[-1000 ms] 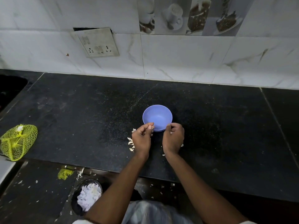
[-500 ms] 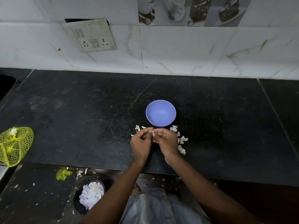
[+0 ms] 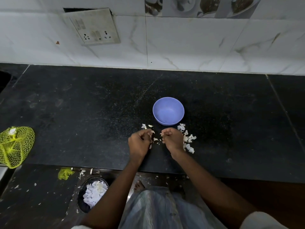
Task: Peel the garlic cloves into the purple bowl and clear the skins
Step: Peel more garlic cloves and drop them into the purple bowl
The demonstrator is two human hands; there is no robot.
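We see the purple bowl [image 3: 168, 111] standing upright on the black bench [image 3: 82, 113], about midway along it and nearer the front edge than the tiled wall [image 3: 198, 43]; we can make out nothing inside it. Just in front of the bowl both of the person's hands hover low over the bench, close together but not touching. The left hand [image 3: 140, 143] has its fingers curled inward and pinches something small and pale at the fingertips, which looks like a garlic clove [image 3: 152, 132], though it is too small for us to be sure. The right hand [image 3: 173, 139] is curled the same way and pinches a pale scrap at its fingertips, which we take for a bit of skin [image 3: 162, 134]. Loose white garlic skins [image 3: 188, 139] lie scattered on the bench beside the right hand, between it and the bowl's right side, and a few more [image 3: 144, 126] lie to the left of the bowl and between the two hands. At the left end of the bench, by the front edge, sits a yellow net bag [image 3: 15, 146]. Below the front edge, on the floor, a dark bin [image 3: 92, 194] holds a heap of white skins, and a scrap of yellow netting [image 3: 65, 173] lies near it. A socket plate [image 3: 94, 28] hangs tilted on the wall above.
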